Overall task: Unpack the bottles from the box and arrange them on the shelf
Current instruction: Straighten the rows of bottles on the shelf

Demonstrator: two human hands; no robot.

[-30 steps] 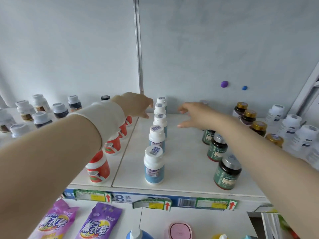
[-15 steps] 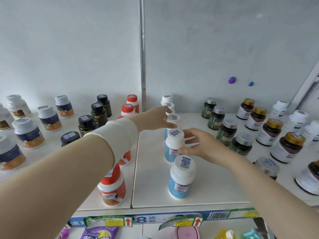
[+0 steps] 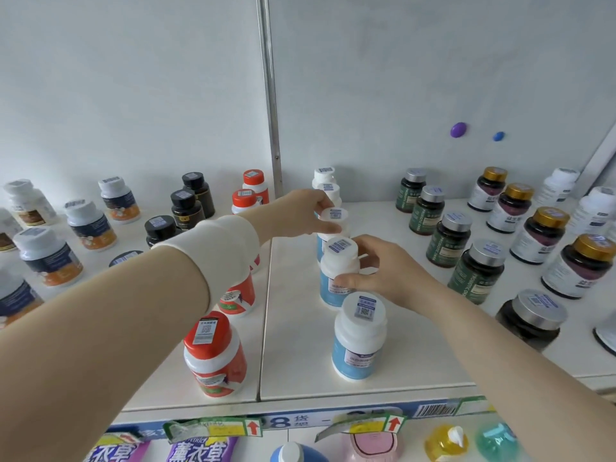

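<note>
1. White-capped, blue-labelled bottles stand in single file on the shelf (image 3: 300, 345). The file runs from the front edge to the rear panel, just right of the seam between two shelf boards.
2. Both forearms reach forward over the shelf, one from the lower left and one from the lower right, and meet at the middle of the file.
3. The second bottle (image 3: 340, 261) from the front stands upright, long axis vertical, its stickered cap facing up. The third bottle (image 3: 334, 216) behind it is also upright, its body largely hidden.
4. The right hand (image 3: 390, 275) is curled round the second bottle, with the thumb across the label on the near side and the fingers wrapped round the far side below the cap.
5. The left hand (image 3: 296, 215), palm down, pinches the cap of the third bottle between thumb and fingertips. A white wristband (image 3: 220, 251) circles that wrist.
6. The front bottle (image 3: 360, 338) stands free near the shelf edge, with no hand on it.
7. Left of the seam runs a file of red-capped bottles (image 3: 213, 355), partly under the left forearm.
8. To the right stand green bottles (image 3: 476, 271) with silver caps, and beyond them gold-capped bottles (image 3: 540, 235).
</note>
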